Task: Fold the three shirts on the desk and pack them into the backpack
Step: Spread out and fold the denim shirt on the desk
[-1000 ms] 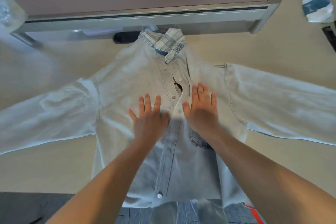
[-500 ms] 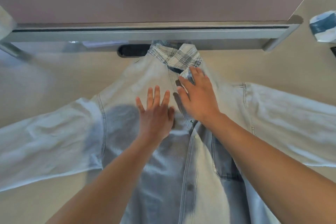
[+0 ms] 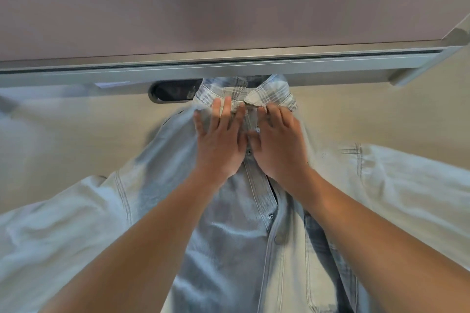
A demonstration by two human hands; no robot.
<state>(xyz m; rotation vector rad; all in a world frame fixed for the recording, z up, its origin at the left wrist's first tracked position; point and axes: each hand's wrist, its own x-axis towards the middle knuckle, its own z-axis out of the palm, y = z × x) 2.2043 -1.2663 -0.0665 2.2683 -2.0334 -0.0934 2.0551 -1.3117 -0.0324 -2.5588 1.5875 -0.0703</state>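
Both hands have slid up the shirt front since a second ago, from mid-chest to just below the collar, and the view has closed in on the partition. Lying flat on its back on the desk [image 3: 76, 140], the denim shirt [image 3: 229, 249] has its collar at 12 o'clock and its sleeves spread toward 9 and 3 o'clock. The left hand [image 3: 220, 143] lies flat on the fabric, fingers straight and slightly spread, tips touching the plaid-lined collar [image 3: 273, 95]. Close beside it at 3 o'clock, the right hand [image 3: 278, 146] rests on the button placket with its fingers bent at the collar's right point; whether they pinch the cloth cannot be told through the blur. A grey partition rail [image 3: 229, 70] runs across at 12 o'clock, with a dark cable slot [image 3: 173, 93] just left of the collar.
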